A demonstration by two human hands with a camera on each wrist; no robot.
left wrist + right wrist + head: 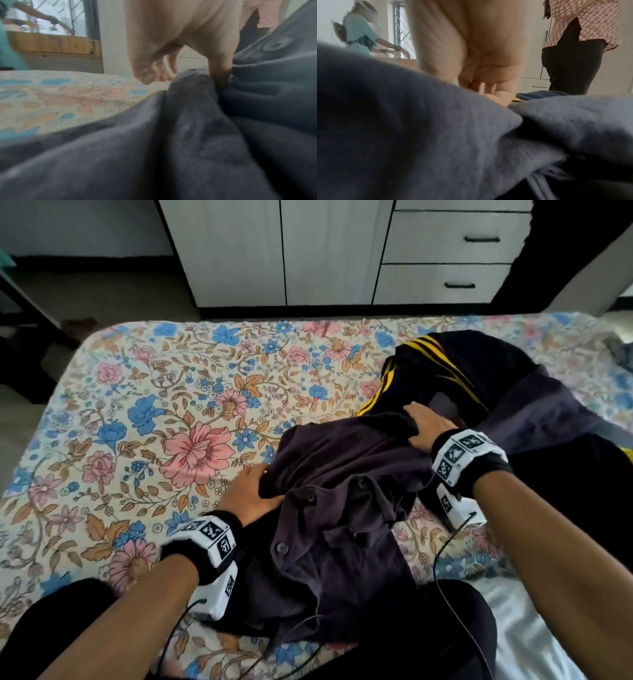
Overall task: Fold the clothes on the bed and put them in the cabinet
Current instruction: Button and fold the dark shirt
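Observation:
A dark purple-grey buttoned shirt (342, 474) lies crumpled across the near middle of the floral bed (154, 405). My left hand (262, 486) pinches a fold at the shirt's left edge; in the left wrist view the thumb (221, 70) digs into the shirt (188, 135) cloth beside a button. My right hand (416, 421) grips the shirt's far right edge, fingers curled over it; in the right wrist view that hand (489, 89) dips behind the bunched shirt (419, 121). The white cabinet (274, 251) stands beyond the bed, doors closed.
A black garment with yellow stripes (445, 364) lies heaped at the far right of the bed, partly under the shirt. Drawers (462, 251) sit right of the cabinet doors. The wrist views show a person in teal (359, 33) and one in black trousers (573, 60) nearby.

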